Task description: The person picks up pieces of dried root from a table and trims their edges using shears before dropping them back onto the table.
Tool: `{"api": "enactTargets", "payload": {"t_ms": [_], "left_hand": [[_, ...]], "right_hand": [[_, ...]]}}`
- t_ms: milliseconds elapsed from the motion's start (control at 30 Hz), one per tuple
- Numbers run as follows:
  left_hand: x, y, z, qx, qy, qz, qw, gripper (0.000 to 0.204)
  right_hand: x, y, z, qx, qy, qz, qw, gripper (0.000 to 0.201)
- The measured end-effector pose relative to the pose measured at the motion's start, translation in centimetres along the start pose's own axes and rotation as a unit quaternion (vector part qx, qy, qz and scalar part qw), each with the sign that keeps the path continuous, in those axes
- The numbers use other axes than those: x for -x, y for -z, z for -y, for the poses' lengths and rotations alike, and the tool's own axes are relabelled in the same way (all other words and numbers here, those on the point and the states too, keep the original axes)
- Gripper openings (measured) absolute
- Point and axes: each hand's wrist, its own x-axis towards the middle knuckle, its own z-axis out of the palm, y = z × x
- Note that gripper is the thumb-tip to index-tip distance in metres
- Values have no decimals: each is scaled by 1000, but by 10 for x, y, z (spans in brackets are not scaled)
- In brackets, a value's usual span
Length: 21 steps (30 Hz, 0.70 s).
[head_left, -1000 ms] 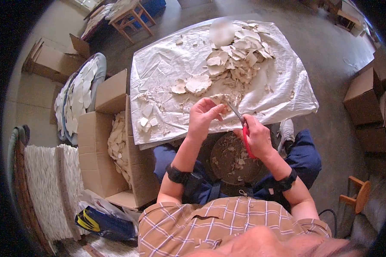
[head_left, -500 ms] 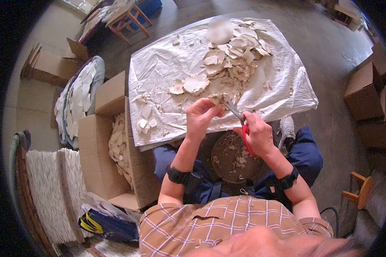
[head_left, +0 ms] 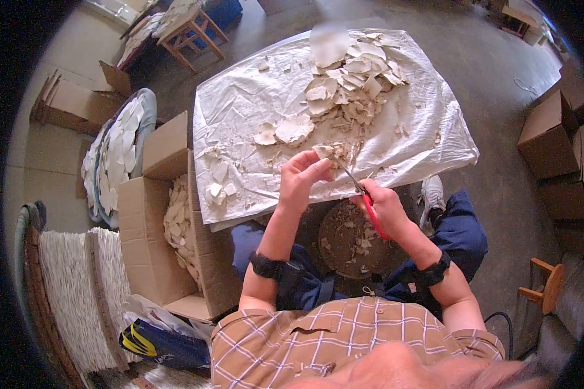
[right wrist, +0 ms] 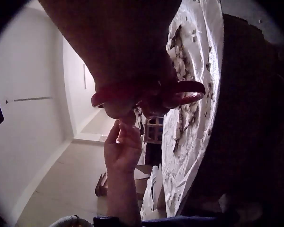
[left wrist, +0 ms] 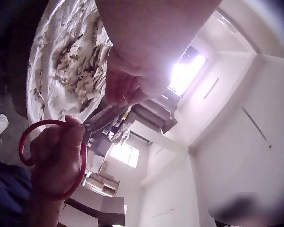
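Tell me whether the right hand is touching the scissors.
Touching. The head view shows the right hand gripping the red handles of the scissors; the left wrist view shows its fingers through the red loops.

head: high, looking down | wrists: close, looking upward | shared: scissors, white sheet

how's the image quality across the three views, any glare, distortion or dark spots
Head view: strong fisheye bend, black corners, even daylight on the white sheet. Left wrist view: window blown out, blurred patch at lower right. Right wrist view: right hand a dark backlit silhouette.
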Motion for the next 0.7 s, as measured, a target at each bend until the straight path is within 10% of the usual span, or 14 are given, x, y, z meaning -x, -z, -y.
{"api": "enactTargets", "payload": {"t_ms": [100,300,700], "left_hand": [[-3,4,2,22,19,12,1000,15],[2,-12,12,-62,-20,18,998,13],[-4,-5,25,-37,42,15,998,18]], "right_hand": [[-2,2,1,-167,-88,114,975,31],[1,3,5,72,-34,-22,997,37],[2,-8,-9,46,-46,-3,998,34]]}}
